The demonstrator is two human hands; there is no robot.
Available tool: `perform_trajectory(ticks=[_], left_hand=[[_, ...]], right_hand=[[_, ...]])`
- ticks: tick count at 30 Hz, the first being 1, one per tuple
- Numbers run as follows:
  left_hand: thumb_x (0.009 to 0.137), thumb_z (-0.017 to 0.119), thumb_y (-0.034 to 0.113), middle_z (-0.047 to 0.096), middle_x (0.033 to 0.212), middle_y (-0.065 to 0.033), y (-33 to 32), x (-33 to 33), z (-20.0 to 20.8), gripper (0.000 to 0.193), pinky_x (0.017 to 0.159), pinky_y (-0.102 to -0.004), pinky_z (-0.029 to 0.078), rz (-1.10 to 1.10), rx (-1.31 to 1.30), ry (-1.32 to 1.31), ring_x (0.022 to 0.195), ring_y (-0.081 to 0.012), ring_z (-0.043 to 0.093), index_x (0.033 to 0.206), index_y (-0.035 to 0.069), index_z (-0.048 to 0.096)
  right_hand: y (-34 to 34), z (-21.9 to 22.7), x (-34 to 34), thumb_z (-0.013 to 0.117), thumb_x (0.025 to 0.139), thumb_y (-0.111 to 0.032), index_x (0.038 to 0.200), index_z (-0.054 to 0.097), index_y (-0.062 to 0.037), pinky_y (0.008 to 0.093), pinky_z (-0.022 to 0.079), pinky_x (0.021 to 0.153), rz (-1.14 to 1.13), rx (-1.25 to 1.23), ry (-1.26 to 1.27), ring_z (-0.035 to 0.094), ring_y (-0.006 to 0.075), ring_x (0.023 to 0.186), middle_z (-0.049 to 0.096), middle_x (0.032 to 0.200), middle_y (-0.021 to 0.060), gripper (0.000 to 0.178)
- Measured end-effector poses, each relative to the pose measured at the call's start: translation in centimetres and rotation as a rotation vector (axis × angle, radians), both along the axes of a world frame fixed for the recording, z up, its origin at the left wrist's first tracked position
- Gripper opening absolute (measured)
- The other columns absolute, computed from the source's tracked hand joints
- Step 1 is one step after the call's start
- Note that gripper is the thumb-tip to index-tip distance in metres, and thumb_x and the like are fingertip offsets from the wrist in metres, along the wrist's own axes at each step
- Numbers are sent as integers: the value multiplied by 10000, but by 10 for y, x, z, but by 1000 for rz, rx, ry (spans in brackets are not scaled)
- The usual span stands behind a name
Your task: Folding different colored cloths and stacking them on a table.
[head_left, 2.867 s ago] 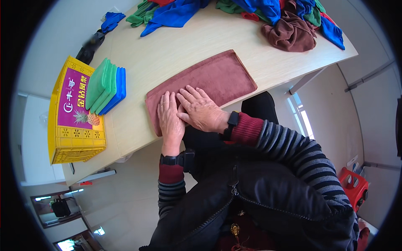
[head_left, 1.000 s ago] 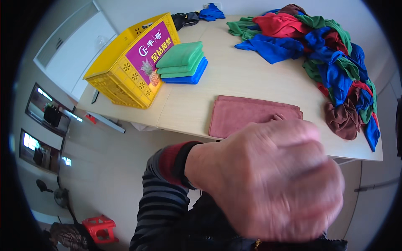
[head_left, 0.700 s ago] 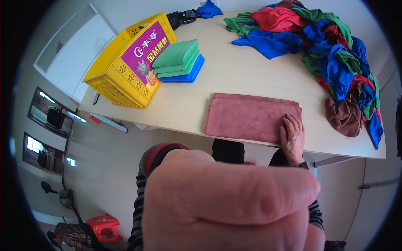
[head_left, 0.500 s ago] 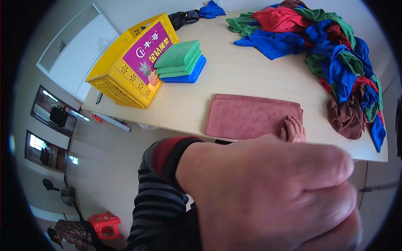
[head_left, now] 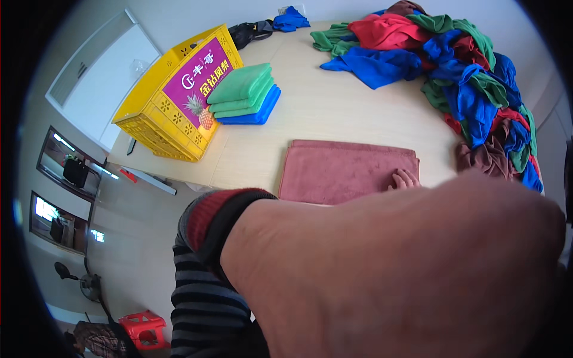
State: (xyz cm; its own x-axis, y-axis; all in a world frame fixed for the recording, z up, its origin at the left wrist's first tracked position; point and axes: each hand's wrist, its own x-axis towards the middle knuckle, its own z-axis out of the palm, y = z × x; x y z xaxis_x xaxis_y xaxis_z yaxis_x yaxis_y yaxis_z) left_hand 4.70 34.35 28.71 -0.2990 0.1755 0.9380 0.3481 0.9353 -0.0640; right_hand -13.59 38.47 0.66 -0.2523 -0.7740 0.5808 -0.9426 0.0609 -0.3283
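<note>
A reddish-brown folded cloth [head_left: 340,170] lies flat near the table's front edge. On its right end rest the fingers of my right hand [head_left: 405,179], stretched out over the fabric; the rest of that hand is hidden behind my left. My left hand [head_left: 406,268] is raised very close to the camera, its back filling the lower right. Its fingers are out of sight, so whether it holds anything does not show. Above a striped sleeve [head_left: 209,292], a red and black cuff [head_left: 224,224] circles the left wrist.
Left on the table [head_left: 304,113], a yellow plastic crate [head_left: 149,128] stands beside folded green cloths [head_left: 242,86] stacked on blue ones [head_left: 256,116]. A heap of loose coloured cloths [head_left: 471,98] covers the right side. A red stool [head_left: 143,328] and a person [head_left: 98,340] are at lower left.
My left hand has come nearer the camera and shifted right; its curled fingers, seen before, no longer show. My right hand stays on the cloth. The whole view has shifted slightly.
</note>
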Motion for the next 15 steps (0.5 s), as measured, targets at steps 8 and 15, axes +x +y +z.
perform_trajectory(ticks=[8,15], left_hand=[[787,669,197,573,743,-47,2,14,-3,177,620,-363,555,6,34,55,652,-185,604,831,39,601],[805,660,204,577,750,-50,-8,21,-3,173,624,-368,559,8,91,40,652,-187,606,826,44,597]], right_hand=[[0,5,3,618,903,-165,1187,649,-7,459,393,1097,22,-4,6,526,335,1287,626,1301,145,326],[-2,2,1,612,908,-160,1186,648,-9,455,391,1099,12,-7,17,526,333,1286,627,1298,135,318]])
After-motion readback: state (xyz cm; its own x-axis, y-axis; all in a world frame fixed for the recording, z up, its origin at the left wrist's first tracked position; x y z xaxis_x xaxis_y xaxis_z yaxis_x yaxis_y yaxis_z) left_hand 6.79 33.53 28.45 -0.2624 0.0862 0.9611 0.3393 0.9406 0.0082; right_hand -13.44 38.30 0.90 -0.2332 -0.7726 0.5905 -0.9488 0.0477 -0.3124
